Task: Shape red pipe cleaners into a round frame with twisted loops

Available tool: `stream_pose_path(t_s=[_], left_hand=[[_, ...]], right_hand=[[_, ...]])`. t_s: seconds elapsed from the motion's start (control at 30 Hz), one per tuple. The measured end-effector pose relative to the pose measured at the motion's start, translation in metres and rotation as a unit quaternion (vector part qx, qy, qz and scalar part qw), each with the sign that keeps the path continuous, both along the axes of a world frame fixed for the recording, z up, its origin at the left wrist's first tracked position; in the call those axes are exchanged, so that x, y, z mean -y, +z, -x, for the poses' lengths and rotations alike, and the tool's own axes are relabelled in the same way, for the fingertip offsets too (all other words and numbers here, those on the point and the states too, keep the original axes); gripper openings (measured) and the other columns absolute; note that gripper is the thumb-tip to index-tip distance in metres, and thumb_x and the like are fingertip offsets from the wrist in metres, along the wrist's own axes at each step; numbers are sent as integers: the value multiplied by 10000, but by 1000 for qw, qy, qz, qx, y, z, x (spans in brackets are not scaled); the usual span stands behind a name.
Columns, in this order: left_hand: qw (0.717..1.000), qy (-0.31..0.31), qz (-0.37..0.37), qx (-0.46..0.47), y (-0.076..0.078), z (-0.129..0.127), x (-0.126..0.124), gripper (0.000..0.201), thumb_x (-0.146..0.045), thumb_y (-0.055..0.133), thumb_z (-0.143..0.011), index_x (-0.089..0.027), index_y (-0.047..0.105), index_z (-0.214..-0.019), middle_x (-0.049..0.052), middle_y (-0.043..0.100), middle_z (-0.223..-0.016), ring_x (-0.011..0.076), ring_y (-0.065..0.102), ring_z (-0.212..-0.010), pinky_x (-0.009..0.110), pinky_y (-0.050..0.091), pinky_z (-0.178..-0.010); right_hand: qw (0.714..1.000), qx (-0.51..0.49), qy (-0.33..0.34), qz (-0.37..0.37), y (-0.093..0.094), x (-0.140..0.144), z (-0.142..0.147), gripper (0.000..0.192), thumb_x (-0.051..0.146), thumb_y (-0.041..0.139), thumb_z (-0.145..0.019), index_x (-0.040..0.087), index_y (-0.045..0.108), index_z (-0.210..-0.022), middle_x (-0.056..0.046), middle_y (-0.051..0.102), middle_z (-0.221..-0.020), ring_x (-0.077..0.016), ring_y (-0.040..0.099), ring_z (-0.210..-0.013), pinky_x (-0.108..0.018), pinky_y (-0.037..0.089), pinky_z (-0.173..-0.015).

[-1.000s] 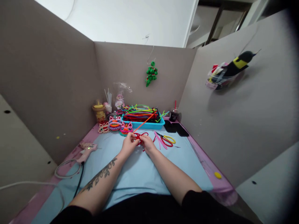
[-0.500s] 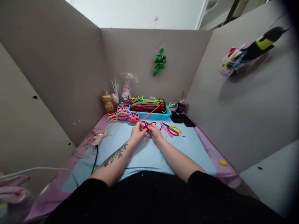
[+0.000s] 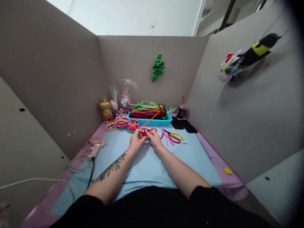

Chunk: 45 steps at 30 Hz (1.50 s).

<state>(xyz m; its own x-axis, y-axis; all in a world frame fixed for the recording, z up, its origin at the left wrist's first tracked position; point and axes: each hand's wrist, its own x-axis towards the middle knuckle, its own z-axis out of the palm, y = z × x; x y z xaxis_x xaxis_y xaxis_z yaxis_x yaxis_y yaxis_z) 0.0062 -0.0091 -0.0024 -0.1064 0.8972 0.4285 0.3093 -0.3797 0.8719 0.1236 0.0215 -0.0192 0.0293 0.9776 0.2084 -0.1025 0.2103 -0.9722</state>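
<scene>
Since a moment ago both my hands have kept to the same spot on the blue mat (image 3: 147, 167), pinching the same twisted piece. My left hand (image 3: 136, 142) and right hand (image 3: 154, 140) are both closed on the red pipe cleaner shape (image 3: 147, 132), fingertips meeting at its middle, its loops showing just beyond them. An orange pipe cleaner (image 3: 152, 119) runs from that knot up toward the turquoise tray (image 3: 152, 121) of coloured pipe cleaners. Scissors (image 3: 174, 136) with yellow and red handles lie just right of my right hand, beside loose pink pipe cleaners (image 3: 168, 136). A pink glue gun (image 3: 96, 146) rests well to the left.
</scene>
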Motion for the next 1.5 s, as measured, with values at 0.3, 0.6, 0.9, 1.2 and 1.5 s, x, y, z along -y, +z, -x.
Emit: stream_pose_path(t_s=[0.3, 0.6, 0.9, 1.2, 1.5], left_hand=[[993, -28, 29, 115, 2, -4, 0, 247, -245, 665, -593, -173, 535, -790, -6, 570, -709, 93, 509, -581, 193, 363, -517], [957, -77, 181, 212, 1, -13, 6, 335, -280, 712, -528, -163, 485, -746, -56, 526, -501, 73, 466, -438, 185, 326, -461], [953, -44, 180, 240, -2, -11, 5, 382, -353, 736, -516, -168, 467, -715, -72, 505, -447, 46, 374, -359, 172, 231, -400], [960, -41, 126, 246, -16, -10, -5, 348, -348, 708, -551, -165, 465, -720, -84, 473, -438, 44, 372, -379, 168, 250, -430], [959, -23, 150, 241, -10, -8, -3, 363, -371, 730, -517, -154, 493, -687, -57, 511, -477, 60, 426, -404, 180, 286, -433]], right_hand=[[999, -36, 8, 28, 3, 4, 3, 298, 440, 600, -629, 186, 466, -548, 40, 451, -525, -105, 385, -532, -244, 309, -526], [997, 45, -15, 58, 5, 0, -6, 234, 315, 575, -588, 187, 425, -462, 70, 389, -419, -85, 329, -459, -226, 244, -462], [996, 54, 25, 66, -1, -5, -8, 246, 355, 576, -610, 187, 432, -502, 78, 395, -416, -79, 329, -437, -218, 248, -450], [997, 48, 20, 61, 0, -2, -4, 274, 384, 581, -620, 185, 429, -511, 76, 388, -433, -74, 318, -442, -216, 243, -453], [998, 44, 3, 38, 4, 1, -4, 242, 364, 613, -606, 171, 485, -532, 49, 435, -483, -86, 355, -486, -223, 279, -486]])
